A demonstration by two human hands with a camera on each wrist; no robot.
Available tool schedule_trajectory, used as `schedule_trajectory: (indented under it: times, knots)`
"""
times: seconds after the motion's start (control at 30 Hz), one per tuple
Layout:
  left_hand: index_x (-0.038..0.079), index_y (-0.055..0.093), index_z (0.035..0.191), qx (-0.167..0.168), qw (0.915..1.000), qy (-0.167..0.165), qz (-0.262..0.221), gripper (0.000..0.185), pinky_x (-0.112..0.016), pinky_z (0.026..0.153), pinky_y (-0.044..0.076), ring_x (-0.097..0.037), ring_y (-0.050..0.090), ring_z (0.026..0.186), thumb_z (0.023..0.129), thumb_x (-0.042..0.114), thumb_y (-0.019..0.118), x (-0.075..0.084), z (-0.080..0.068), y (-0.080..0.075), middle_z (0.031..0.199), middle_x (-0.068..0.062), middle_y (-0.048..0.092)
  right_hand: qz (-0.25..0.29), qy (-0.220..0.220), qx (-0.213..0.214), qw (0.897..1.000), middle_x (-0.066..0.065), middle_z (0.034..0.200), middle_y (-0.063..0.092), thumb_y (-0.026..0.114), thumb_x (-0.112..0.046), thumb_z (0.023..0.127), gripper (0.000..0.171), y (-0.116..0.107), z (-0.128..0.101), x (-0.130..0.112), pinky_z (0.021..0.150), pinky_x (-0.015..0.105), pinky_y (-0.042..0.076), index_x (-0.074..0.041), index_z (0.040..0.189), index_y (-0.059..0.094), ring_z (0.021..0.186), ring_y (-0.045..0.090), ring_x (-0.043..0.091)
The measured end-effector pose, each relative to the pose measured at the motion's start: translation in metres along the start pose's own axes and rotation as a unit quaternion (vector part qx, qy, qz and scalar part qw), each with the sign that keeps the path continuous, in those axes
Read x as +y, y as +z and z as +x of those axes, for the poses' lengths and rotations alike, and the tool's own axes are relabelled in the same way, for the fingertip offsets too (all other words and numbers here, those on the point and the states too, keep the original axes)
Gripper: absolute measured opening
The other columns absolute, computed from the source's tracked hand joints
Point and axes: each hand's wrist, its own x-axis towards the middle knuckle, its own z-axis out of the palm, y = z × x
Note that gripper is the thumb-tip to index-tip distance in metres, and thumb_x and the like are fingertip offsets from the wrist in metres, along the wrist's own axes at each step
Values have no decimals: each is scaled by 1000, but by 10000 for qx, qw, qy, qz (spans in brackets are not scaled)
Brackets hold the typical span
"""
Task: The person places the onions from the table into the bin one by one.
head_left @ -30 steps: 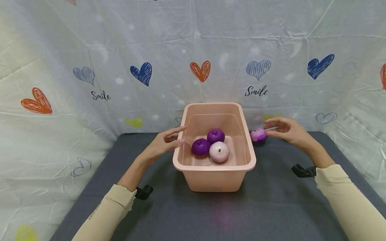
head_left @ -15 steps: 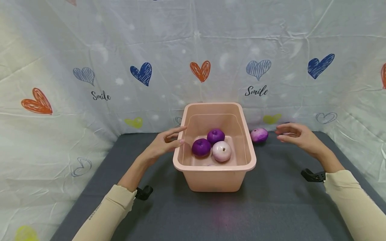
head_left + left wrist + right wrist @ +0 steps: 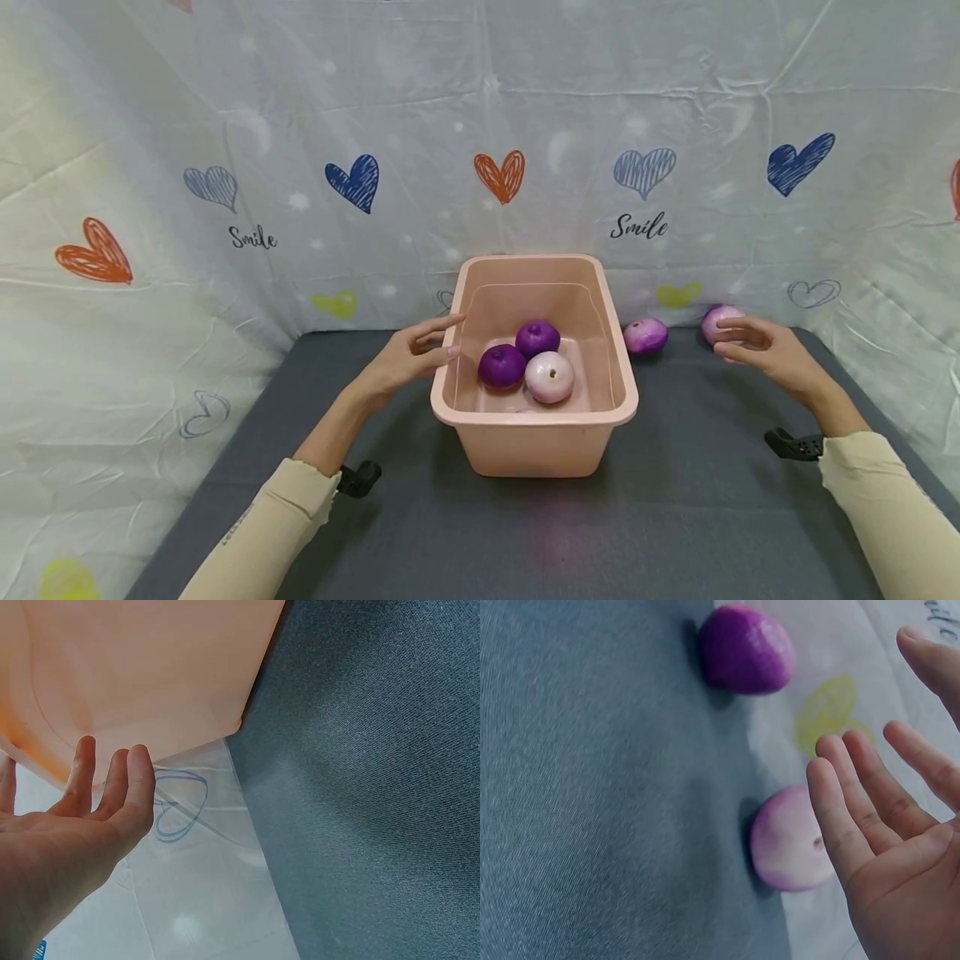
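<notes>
A peach plastic bin [image 3: 536, 450] holds two dark purple onions [image 3: 502, 367] and a pale onion [image 3: 550, 377]. My left hand [image 3: 408, 358] rests its fingertips at the bin's left rim, the fingers loosely bent along the outer wall in the left wrist view. To the right, my right hand [image 3: 765, 354] hovers with spread, relaxed fingers by a pale purple onion [image 3: 791, 840], which they partly cover in both views. Nothing is held in it. Another purple onion [image 3: 646, 337] lies against the bin's right side.
Dark grey cloth [image 3: 420, 533] covers the table. A white curtain [image 3: 555, 100] printed with hearts hangs right behind the bin and the loose onions. Black bands [image 3: 793, 445] sit at both wrists.
My right hand has moved right, away from the onion by the bin to the farther one, now uncovered. The pale onion in the bin has shifted slightly. My left hand stays put.
</notes>
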Motion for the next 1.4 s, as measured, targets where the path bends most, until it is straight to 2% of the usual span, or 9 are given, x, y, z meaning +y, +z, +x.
schedule_trajectory:
  times: [0.17, 0.27, 0.4, 0.5, 0.57, 0.67, 0.9, 1.13, 1.4]
  knots:
    - [20, 43, 157, 23, 10000, -27, 60, 61, -51, 97, 50, -35, 55, 126, 101, 26, 67, 0, 0, 0, 145, -15, 52, -200, 175, 453, 9986, 21, 132, 56, 69, -16, 100, 54, -4, -2, 10, 82, 25, 56, 8, 143, 47, 99, 64, 0]
    - [21, 43, 157, 21, 10000, -28, 55, 61, -52, 97, 50, -35, 55, 127, 101, 26, 67, -1, 0, 0, 144, -15, 53, -569, 281, 808, 9947, 25, 134, 55, 69, -20, 100, 58, -7, -3, 15, 78, 16, 53, 7, 146, 45, 101, 61, -1]
    - [24, 45, 156, 27, 10000, -28, 34, 60, -52, 97, 50, -35, 54, 127, 101, 26, 67, -1, -1, -1, 143, -15, 53, -834, 519, 1044, 9897, 33, 145, 43, 69, -26, 100, 70, -8, -2, 18, 74, 10, 45, 6, 153, 36, 122, 58, 30]
    - [23, 45, 156, 45, 10000, -23, 7, 60, -51, 97, 50, -37, 54, 127, 101, 25, 67, 0, -2, 0, 142, -15, 54, -805, 725, 1140, 9876, 34, 152, 34, 72, -29, 98, 80, -7, 0, 20, 85, 27, 51, 4, 157, 28, 132, 42, 52]
    - [21, 44, 157, 48, 10000, -9, -13, 60, -51, 98, 50, -40, 52, 128, 101, 25, 67, 0, -2, 0, 142, -16, 54, -780, 826, 1199, 9863, 34, 155, 29, 73, -31, 97, 86, -6, 2, 24, 94, 46, 49, 2, 159, 24, 134, 37, 55]
    - [19, 43, 157, 50, 10000, 0, -7, 61, -52, 98, 50, -43, 51, 129, 101, 25, 66, -1, -2, 0, 143, -17, 53, -725, 890, 1244, 9856, 34, 157, 23, 75, -32, 95, 90, -5, 4, 29, 99, 68, 38, 0, 160, 21, 136, 33, 56]
    - [22, 44, 157, 72, 9999, -44, 65, 60, -51, 98, 50, -34, 55, 126, 101, 26, 66, 0, -2, 1, 142, -15, 53, -755, 845, 1126, 9872, 36, 158, 16, 79, -29, 92, 96, -5, 8, 36, 100, 74, 31, 0, 161, 17, 138, 26, 59]
    - [22, 44, 157, 86, 9999, -53, 46, 61, -52, 98, 49, -36, 54, 126, 101, 27, 67, -1, -2, 0, 141, -15, 54, -1185, 763, 1116, 9837, 39, 156, 18, 82, -32, 89, 102, -3, 17, 40, 101, 74, 31, 4, 159, 17, 135, 28, 62]
    - [27, 44, 157, 51, 9999, -98, -39, 59, -56, 100, 47, -34, 55, 126, 101, 27, 66, 0, -3, 0, 142, -13, 54, -1216, 840, 1072, 9832, 38, 157, 16, 81, -33, 89, 103, -3, 24, 48, 99, 74, 32, 4, 160, 16, 136, 27, 60]
